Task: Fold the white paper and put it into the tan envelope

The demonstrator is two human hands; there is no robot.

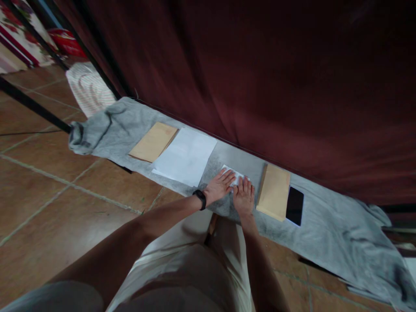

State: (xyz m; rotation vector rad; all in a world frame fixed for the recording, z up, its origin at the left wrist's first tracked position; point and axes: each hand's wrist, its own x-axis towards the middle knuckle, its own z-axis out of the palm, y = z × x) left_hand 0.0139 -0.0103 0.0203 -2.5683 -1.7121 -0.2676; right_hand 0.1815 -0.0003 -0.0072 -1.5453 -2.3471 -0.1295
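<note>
I see the left hand (220,187) and right hand (244,197), fingers (241,184) straight, gripping nothing, on small white paper (238,174) slanting ten to four o'clock.

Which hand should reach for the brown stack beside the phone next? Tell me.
Probably the right hand: it is nearer the brown stack, while the left hand is farther away. Both rest on the small white paper.

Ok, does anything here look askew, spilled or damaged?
Slightly: the grey cloth is bunched at both ends rather than flat, and the white sheets are unevenly stacked. No spill shows; the small white paper is too covered to judge.
</note>
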